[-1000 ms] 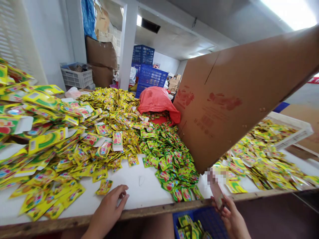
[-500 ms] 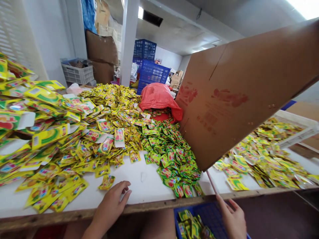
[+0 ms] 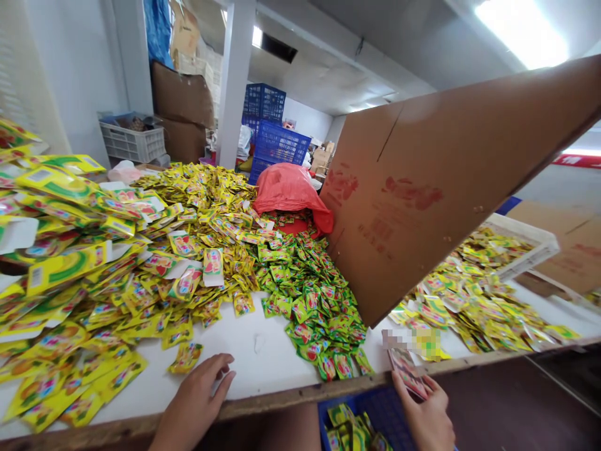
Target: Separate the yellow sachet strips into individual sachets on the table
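Observation:
My left hand (image 3: 197, 401) rests on the white table (image 3: 263, 357) near its front edge, fingers loosely curled, nothing in them. A yellow sachet (image 3: 185, 356) lies just beyond its fingertips. My right hand (image 3: 425, 416) is at the table's front edge, fingers closed on a small flat packet (image 3: 407, 372) that tilts up and away. Under it sits a blue crate (image 3: 375, 413) holding several green and yellow sachets (image 3: 350, 429). Heaps of yellow sachets (image 3: 141, 269) and green sachets (image 3: 314, 300) cover the table.
A large brown cardboard sheet (image 3: 446, 188) leans across the table on the right, more sachets (image 3: 474, 294) behind it. A red plastic bag (image 3: 291, 191) lies mid-table. Blue crates (image 3: 277, 141), a white crate (image 3: 131, 141) and cartons stand at the back.
My right hand turned the packet from edge-on to face-up and moved a little left. My left hand stayed at the table's edge. The view shifted slightly.

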A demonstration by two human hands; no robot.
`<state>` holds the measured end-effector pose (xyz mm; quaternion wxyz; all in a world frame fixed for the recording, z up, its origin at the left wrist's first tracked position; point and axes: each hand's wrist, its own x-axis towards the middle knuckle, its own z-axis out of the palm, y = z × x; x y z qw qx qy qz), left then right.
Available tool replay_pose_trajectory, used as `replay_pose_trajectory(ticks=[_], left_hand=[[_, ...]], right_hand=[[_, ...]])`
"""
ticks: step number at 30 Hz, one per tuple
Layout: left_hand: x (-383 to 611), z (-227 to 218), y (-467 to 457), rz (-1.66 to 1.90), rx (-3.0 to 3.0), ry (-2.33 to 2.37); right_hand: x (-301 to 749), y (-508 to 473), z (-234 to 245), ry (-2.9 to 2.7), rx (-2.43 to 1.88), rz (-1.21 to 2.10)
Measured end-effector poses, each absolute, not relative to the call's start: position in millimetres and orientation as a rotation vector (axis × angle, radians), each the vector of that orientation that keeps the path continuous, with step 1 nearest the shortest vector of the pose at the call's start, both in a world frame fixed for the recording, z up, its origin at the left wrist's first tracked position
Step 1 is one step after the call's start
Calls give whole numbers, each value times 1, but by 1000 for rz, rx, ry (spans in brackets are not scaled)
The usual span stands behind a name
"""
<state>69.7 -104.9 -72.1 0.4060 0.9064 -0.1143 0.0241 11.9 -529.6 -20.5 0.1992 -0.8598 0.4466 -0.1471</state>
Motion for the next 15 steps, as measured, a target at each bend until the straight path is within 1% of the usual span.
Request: replay_pose_trajectory(ticks=[7, 11, 13, 15], left_hand=[[68, -70, -104, 83, 2251, -294], [64, -59, -106, 51, 2230, -290], [61, -53, -107, 45, 2225, -275], [59, -48, -108, 42, 2216, -257]], right_hand=[[34, -549, -35, 1233, -2540, -543], [42, -553, -37, 1240, -2579, -542], [43, -552, -36, 1213, -2440, -563], [43, -550, -38, 1165, -2207, -561]])
